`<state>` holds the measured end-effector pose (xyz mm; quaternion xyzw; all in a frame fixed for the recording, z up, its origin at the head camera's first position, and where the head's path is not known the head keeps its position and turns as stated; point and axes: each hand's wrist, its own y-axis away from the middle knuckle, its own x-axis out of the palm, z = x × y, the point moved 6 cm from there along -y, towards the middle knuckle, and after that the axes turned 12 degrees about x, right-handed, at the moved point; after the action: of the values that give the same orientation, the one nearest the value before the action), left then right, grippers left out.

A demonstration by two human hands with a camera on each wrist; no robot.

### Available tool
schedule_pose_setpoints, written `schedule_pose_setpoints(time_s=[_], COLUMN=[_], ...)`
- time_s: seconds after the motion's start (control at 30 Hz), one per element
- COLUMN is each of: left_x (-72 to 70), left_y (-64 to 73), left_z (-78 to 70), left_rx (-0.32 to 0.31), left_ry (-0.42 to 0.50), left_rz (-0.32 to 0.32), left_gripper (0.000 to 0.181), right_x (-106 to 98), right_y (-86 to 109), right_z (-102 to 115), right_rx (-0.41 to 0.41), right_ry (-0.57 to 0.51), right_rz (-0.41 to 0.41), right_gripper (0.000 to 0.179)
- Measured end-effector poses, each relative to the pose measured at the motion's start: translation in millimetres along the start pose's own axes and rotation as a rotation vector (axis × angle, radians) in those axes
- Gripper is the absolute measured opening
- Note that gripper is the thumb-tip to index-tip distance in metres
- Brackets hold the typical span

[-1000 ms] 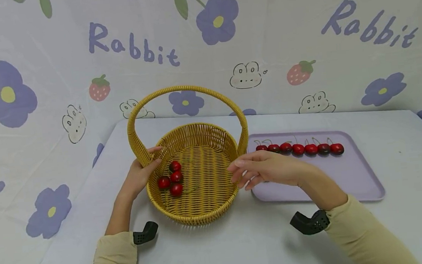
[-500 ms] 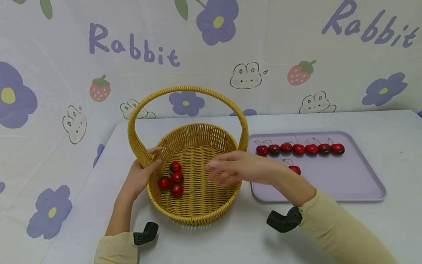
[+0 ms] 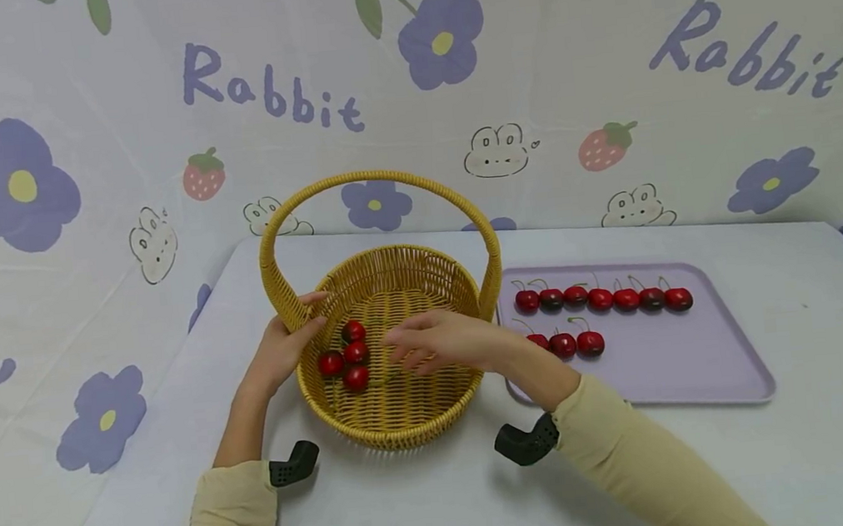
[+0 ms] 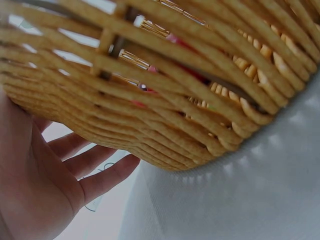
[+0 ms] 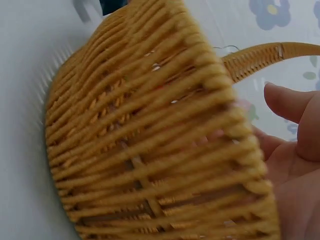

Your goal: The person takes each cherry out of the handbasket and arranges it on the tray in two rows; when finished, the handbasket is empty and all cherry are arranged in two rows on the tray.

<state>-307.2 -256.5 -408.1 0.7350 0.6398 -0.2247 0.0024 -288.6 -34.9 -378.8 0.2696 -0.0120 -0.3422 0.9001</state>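
Observation:
A yellow woven basket (image 3: 399, 439) with a tall arched handle stands on the table, several red cherries (image 3: 354, 353) lying in its left half. My left hand (image 3: 284, 350) holds the basket's left side at the foot of the handle, thumb over the rim. In the left wrist view, the other fingers (image 4: 107, 177) spread along the outer wall. My right hand (image 3: 447, 343) reaches over the right rim into the basket's opening, fingers loosely extended and pointing left. From the right wrist, the thumb (image 5: 287, 102) shows straight and apart from the fingers, which the weave partly hides; no cherry shows in this hand.
A lilac tray (image 3: 686, 365) lies right of the basket. A long row of cherries (image 3: 600, 300) runs along its back, with a shorter row of 3 cherries (image 3: 562, 345) in front. A printed fabric backdrop (image 3: 526, 78) hangs behind the white table (image 3: 383, 509).
My right hand has moved left from the basket's right rim to over its middle, uncovering the front row of cherries on the tray. The left hand and the basket have stayed put.

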Motion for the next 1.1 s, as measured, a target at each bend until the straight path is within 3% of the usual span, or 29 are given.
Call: schedule_pose_setpoints(time_s=[0.5,1.1], left_x=[0.9,1.0], left_y=[-0.1,0.3], left_z=[-1.2,-0.7], left_rx=[-0.008,-0.015], left_ry=[0.009,0.013], left_rz=[0.005,0.003], left_gripper=[0.041,0.040], right_x=[21.2,41.6], right_y=[-27.9,-40.1], right_z=[-1.8,2.4], right_rx=[0.096,0.114], right_ry=[0.065,0.142], right_rz=[-0.091,-0.040], right_gripper=[0.043,0.036])
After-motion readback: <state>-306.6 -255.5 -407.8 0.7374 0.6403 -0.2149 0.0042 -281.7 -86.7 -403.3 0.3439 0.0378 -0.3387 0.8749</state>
